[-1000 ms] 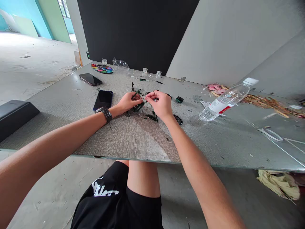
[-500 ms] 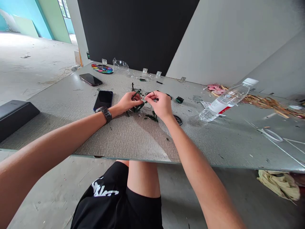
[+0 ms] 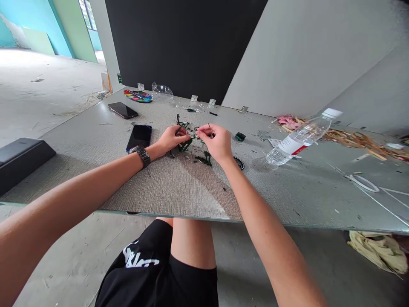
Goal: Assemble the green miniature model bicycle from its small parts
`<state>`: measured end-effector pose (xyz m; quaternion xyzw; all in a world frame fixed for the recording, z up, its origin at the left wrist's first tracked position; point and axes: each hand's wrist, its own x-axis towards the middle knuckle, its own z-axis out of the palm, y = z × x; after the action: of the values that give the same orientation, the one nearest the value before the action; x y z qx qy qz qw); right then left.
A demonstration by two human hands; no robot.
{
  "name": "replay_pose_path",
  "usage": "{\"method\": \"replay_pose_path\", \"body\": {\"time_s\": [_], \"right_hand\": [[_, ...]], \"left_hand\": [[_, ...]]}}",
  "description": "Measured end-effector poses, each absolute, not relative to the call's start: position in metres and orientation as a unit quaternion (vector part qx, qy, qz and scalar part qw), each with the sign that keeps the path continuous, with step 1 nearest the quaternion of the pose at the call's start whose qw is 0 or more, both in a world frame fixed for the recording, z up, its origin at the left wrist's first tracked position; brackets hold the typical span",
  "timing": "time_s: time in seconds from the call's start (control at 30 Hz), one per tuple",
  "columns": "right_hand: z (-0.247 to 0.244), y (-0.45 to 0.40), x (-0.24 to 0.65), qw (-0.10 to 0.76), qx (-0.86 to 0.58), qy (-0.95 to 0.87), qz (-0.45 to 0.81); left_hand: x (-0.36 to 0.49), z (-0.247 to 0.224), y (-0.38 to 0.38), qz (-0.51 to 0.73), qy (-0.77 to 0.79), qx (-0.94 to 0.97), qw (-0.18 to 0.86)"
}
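Note:
My left hand [image 3: 172, 138] is closed around a small dark green frame [image 3: 184, 146], which looks like part of a miniature bicycle. Close on its right, my right hand [image 3: 217, 140] is pinched; a thin dark piece shows by its fingers, and what the fingertips grip is too small to make out. Dark green parts [image 3: 204, 159] lie on the table just below the hands. A small black spoked wheel [image 3: 238, 163] rests beside my right wrist, and a dark green block [image 3: 240, 136] lies to the right of that hand.
Two phones [image 3: 123, 110] [image 3: 139, 137] lie on the left of the table [image 3: 179, 192], with a black case [image 3: 25, 162] farther left. A colourful palette [image 3: 138, 96] and clear plastic [image 3: 162, 91] sit at the back. A tilted water bottle [image 3: 297, 143] is on the right.
The view has shifted slightly, so the table appears a little lower. Both hands stay close together at the green frame, with my right fingertips slightly farther from it.

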<state>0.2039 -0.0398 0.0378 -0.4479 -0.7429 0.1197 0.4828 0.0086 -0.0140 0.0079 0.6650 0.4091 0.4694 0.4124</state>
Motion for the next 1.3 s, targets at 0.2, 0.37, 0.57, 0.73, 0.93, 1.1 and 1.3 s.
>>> {"method": "replay_pose_path", "body": {"time_s": [0.2,0.37,0.57,0.73,0.93,1.1,1.3], "right_hand": [[0.0366,-0.038,0.2038,0.488,-0.448,-0.738,0.129],[0.0353,-0.0363,0.2043,0.485,-0.451,-0.738,0.131],[0.0366,-0.0391,0.2032,0.498,-0.447,-0.734,0.112],[0.0365,-0.0411,0.1992,0.509,-0.441,-0.729,0.119],[0.0352,-0.0424,0.1957,0.516,-0.45,-0.72,0.115],[0.0342,-0.0418,0.1955,0.505,-0.455,-0.725,0.112],[0.0333,-0.0421,0.1945,0.517,-0.447,-0.722,0.112]], "left_hand": [[0.0084,0.0043,-0.0103,0.469,0.399,0.669,0.415],[0.008,0.0024,-0.008,0.465,0.406,0.674,0.406],[0.008,0.0038,-0.0105,0.469,0.403,0.672,0.407],[0.0082,0.007,-0.0141,0.461,0.412,0.669,0.412],[0.0084,0.0047,-0.0114,0.466,0.401,0.674,0.411],[0.0085,0.0044,-0.0108,0.467,0.398,0.672,0.416],[0.0085,0.005,-0.0121,0.468,0.398,0.67,0.418]]}}
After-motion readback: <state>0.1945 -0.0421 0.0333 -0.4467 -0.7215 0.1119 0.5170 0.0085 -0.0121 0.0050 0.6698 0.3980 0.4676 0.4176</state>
